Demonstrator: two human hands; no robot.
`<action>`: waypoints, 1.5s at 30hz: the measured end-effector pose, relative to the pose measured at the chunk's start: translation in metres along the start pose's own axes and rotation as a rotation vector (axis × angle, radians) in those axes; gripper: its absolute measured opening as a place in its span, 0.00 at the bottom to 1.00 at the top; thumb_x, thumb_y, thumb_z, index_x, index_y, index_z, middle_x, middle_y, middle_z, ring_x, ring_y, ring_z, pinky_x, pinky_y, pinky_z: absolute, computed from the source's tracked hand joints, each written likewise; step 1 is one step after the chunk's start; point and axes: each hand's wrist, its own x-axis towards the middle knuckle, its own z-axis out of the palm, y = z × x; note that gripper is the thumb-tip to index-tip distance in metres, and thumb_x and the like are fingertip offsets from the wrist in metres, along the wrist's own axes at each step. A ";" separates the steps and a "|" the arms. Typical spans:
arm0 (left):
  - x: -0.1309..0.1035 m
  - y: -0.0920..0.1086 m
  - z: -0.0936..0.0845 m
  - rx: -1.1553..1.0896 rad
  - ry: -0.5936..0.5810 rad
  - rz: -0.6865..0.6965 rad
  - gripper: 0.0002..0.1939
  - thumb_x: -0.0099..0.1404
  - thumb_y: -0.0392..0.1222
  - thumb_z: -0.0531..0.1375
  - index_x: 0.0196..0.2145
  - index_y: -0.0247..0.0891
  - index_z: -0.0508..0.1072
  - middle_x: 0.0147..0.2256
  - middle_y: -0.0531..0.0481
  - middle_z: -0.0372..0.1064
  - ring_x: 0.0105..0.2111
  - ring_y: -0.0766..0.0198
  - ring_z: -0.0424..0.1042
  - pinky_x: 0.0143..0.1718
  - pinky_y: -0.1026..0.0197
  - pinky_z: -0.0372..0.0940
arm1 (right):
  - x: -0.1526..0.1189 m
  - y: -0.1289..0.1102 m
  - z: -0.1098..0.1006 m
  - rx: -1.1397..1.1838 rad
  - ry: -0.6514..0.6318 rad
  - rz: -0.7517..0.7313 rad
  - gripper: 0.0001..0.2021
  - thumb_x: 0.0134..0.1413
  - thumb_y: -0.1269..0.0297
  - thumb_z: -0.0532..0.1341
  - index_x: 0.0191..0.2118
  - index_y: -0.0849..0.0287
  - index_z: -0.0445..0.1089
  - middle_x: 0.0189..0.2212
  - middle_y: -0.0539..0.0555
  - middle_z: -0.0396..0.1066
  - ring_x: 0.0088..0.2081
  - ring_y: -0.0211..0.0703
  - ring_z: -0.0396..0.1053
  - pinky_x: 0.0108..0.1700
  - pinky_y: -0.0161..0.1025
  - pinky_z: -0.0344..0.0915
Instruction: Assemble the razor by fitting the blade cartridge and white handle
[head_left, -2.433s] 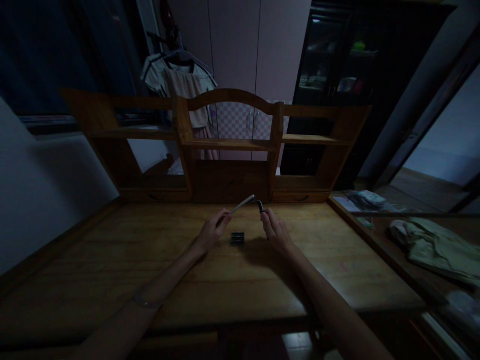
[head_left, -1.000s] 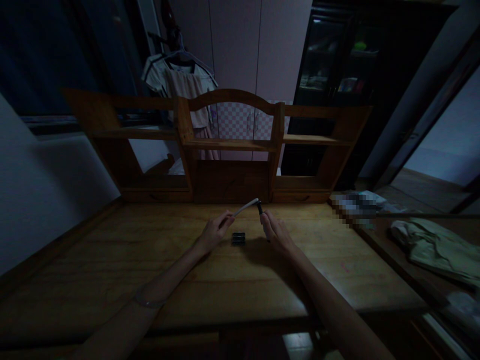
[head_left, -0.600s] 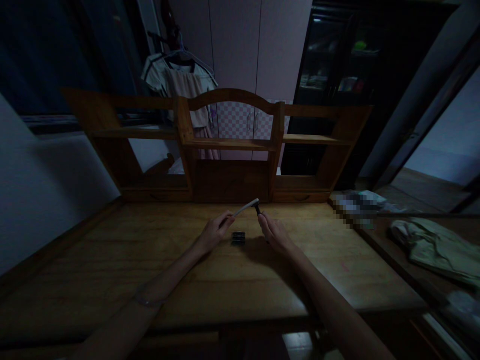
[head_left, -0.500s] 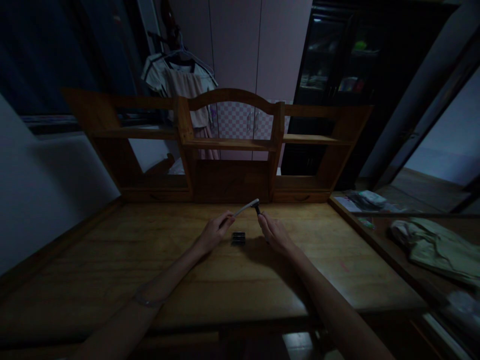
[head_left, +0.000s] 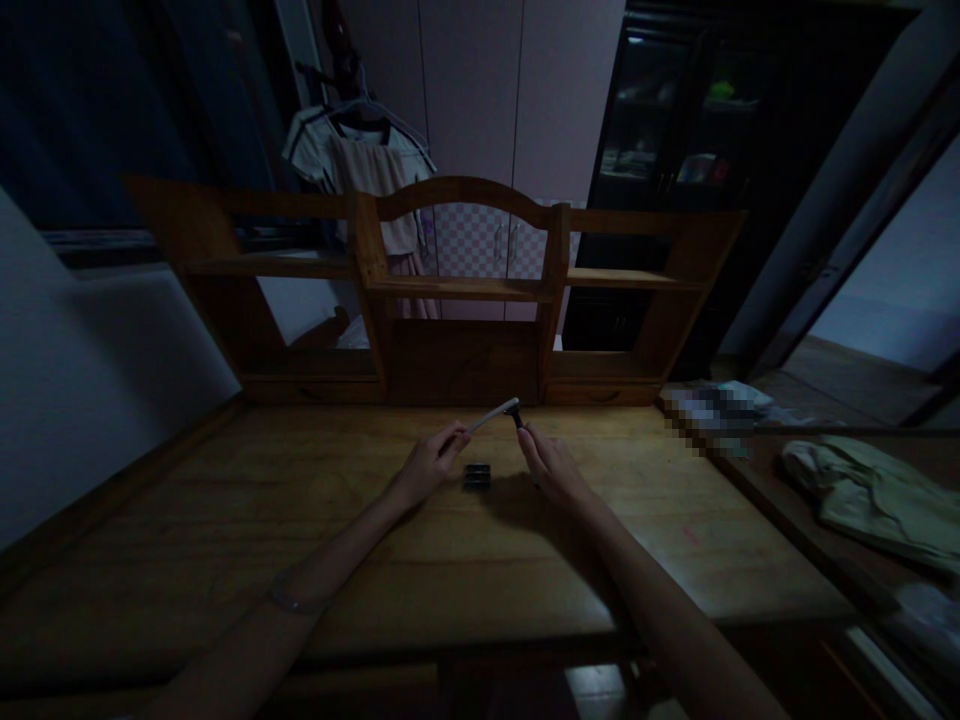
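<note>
My left hand [head_left: 433,462] grips the lower end of a thin white stick-like tool [head_left: 489,414] that slants up to the right. My right hand [head_left: 550,464] is wrapped round a dark-headed handle [head_left: 517,416], its top meeting the far end of the white tool. What exactly the two items are is too small and dark to tell. Between my hands, a little nearer to me, a small black ribbed object [head_left: 477,477] lies on the wooden desk [head_left: 420,590].
A wooden shelf unit [head_left: 457,290] stands along the desk's back edge. To the right, a greenish cloth [head_left: 877,495] lies on a lower brown surface. Clothes [head_left: 367,165] hang behind the shelf at the left. A wall [head_left: 97,370] borders the desk's left side.
</note>
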 end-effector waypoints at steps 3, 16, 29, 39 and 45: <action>0.000 0.000 -0.001 0.006 0.000 0.009 0.15 0.66 0.50 0.49 0.38 0.38 0.69 0.29 0.53 0.67 0.30 0.65 0.66 0.33 0.65 0.58 | 0.000 0.000 0.000 0.000 0.006 -0.007 0.16 0.65 0.56 0.42 0.34 0.55 0.61 0.21 0.50 0.62 0.23 0.41 0.61 0.26 0.38 0.49; 0.001 0.001 -0.002 0.031 0.010 -0.004 0.16 0.66 0.51 0.49 0.38 0.39 0.70 0.29 0.53 0.68 0.28 0.65 0.66 0.32 0.65 0.58 | 0.000 0.003 0.000 0.135 0.025 0.027 0.18 0.64 0.54 0.42 0.31 0.55 0.61 0.20 0.49 0.59 0.22 0.39 0.57 0.25 0.36 0.50; 0.001 0.002 -0.002 -0.019 0.004 -0.005 0.16 0.67 0.51 0.48 0.37 0.38 0.68 0.28 0.54 0.65 0.28 0.67 0.63 0.31 0.67 0.57 | 0.003 -0.001 0.001 0.400 0.064 0.105 0.21 0.64 0.50 0.41 0.26 0.57 0.58 0.19 0.47 0.56 0.21 0.35 0.54 0.23 0.33 0.51; 0.002 -0.002 -0.004 0.025 0.033 -0.021 0.16 0.66 0.51 0.48 0.38 0.38 0.69 0.28 0.53 0.67 0.28 0.66 0.65 0.31 0.66 0.57 | 0.002 0.005 0.000 0.348 0.104 0.091 0.20 0.64 0.50 0.42 0.26 0.56 0.58 0.20 0.47 0.57 0.22 0.37 0.55 0.25 0.34 0.52; 0.000 0.002 -0.004 0.027 0.011 -0.001 0.16 0.66 0.51 0.49 0.38 0.39 0.69 0.30 0.53 0.68 0.30 0.65 0.66 0.33 0.66 0.58 | 0.002 0.003 0.005 0.354 0.056 0.072 0.21 0.63 0.50 0.43 0.26 0.56 0.60 0.19 0.47 0.57 0.22 0.37 0.56 0.25 0.35 0.51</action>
